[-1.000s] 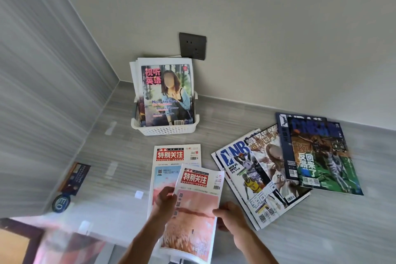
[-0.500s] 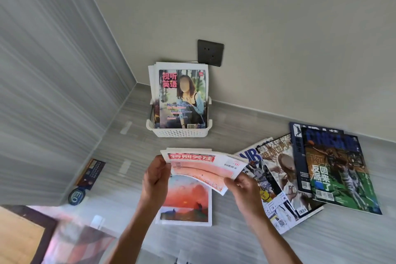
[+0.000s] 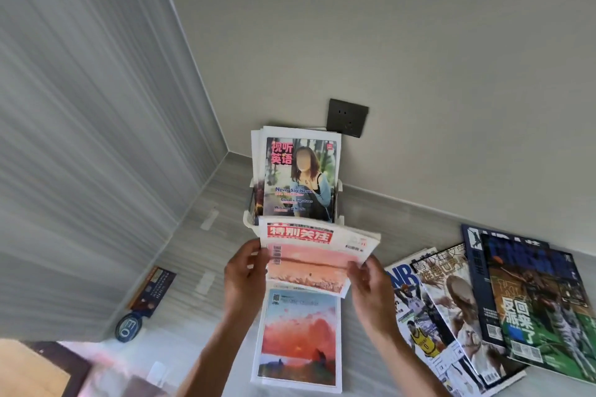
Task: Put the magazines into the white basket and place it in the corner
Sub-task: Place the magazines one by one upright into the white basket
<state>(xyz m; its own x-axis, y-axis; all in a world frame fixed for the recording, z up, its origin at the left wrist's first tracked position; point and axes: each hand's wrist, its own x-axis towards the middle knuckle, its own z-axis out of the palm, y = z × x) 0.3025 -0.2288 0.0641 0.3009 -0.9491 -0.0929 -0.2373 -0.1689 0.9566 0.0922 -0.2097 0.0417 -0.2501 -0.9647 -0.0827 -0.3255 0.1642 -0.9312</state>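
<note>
Both hands, left (image 3: 244, 280) and right (image 3: 368, 284), fingers clamped on the magazine (image 3: 314, 255), have carried it up from low over the counter (image 3: 200, 255) to just before the basket (image 3: 250, 224), which stands near the corner; its cover now tilts upright; another magazine (image 3: 298, 337) lies below.

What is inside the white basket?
Upright magazines fill the white basket. Only the front cover shows; those behind are hidden, and the held magazine covers the basket's front.
</note>
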